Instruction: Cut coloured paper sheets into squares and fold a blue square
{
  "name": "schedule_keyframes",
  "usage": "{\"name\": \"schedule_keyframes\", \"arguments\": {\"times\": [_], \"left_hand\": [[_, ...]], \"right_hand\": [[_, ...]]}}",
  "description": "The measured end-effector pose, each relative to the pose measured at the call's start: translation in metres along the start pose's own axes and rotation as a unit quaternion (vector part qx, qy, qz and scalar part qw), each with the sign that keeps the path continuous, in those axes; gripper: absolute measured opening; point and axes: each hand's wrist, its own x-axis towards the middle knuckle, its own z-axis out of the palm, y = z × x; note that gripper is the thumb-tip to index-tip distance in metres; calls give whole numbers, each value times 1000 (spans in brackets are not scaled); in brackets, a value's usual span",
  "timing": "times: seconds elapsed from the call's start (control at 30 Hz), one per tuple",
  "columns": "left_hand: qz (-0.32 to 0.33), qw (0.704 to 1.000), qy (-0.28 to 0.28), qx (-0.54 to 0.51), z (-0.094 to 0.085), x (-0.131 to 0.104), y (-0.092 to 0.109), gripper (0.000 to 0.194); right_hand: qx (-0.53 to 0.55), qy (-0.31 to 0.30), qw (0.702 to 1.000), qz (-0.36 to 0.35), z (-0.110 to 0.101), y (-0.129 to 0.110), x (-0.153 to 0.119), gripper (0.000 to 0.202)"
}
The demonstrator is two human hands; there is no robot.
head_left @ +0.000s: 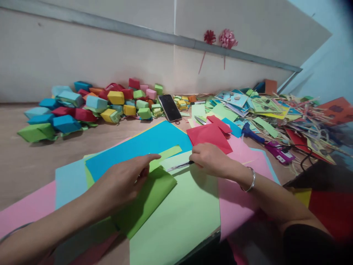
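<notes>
My left hand (125, 178) grips a bright green sheet of paper (150, 202), its index finger stretched along the upper edge and thumb curled below. A narrow green strip (169, 152) sticks out beyond that fingertip. In my right hand (208, 158) are slim scissors (179, 166), their blades pointing left toward the green paper; the handles are mostly hidden by my fingers. Under both hands lie a pale green sheet (176, 228) and a blue sheet (138, 143). Just beyond my right hand rests a folded red paper (209, 136).
Folded paper blocks (68, 99) are heaped at the back left, near a phone (169, 107). A blue glue gun (252, 133) and a purple box (280, 151) with a cable lie right, before piled cards and sticks (275, 110). Two paper flowers (228, 38) hang on the wall.
</notes>
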Motion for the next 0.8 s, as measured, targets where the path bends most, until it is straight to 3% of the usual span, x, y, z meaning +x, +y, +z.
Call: {"name": "schedule_keyframes", "arguments": {"times": [0.23, 0.4, 0.47, 0.57, 0.6, 0.8], "left_hand": [[35, 998, 6, 57, 5, -3, 1, 45], [104, 973, 135, 153, 19, -19, -2, 35], [147, 974, 106, 138, 19, -24, 2, 25], [189, 977, -21, 96, 18, -22, 8, 23], [195, 975, -39, 99, 20, -19, 9, 25], [172, 970, -11, 170, 38, -13, 9, 23]], "right_hand": [[3, -45, 998, -53, 1, -3, -4, 24], [16, -40, 995, -86, 7, -4, -3, 20], [18, -43, 994, -95, 8, -4, -2, 20], [17, -35, 993, -116, 7, -3, -3, 22], [18, -30, 992, -123, 7, -3, -4, 23], [20, -26, 987, -155, 2, -2, -8, 24]]}}
